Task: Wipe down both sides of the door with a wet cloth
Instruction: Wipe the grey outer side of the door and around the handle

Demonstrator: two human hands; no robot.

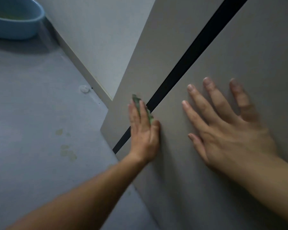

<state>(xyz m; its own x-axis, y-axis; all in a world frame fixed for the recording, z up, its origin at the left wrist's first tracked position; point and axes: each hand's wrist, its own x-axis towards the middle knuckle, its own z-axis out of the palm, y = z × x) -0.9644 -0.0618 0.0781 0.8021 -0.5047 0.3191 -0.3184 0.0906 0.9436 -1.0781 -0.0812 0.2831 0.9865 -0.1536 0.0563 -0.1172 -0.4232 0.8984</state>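
Note:
The beige-grey door (181, 163) fills the right half of the view, with a black strip (186, 60) running diagonally along it. My left hand (144, 131) presses a green cloth (137, 101) flat against the door's lower part, across the black strip; only the cloth's edges show between and past the straight fingers. My right hand (223, 127) lies spread and flat on the door face to the right of the strip, holding nothing.
A blue basin (23, 22) with greenish water stands on the grey floor (32, 122) at the upper left. A small white door stop (84, 89) sits on the floor near the skirting. A white wall (98, 39) meets the door's edge.

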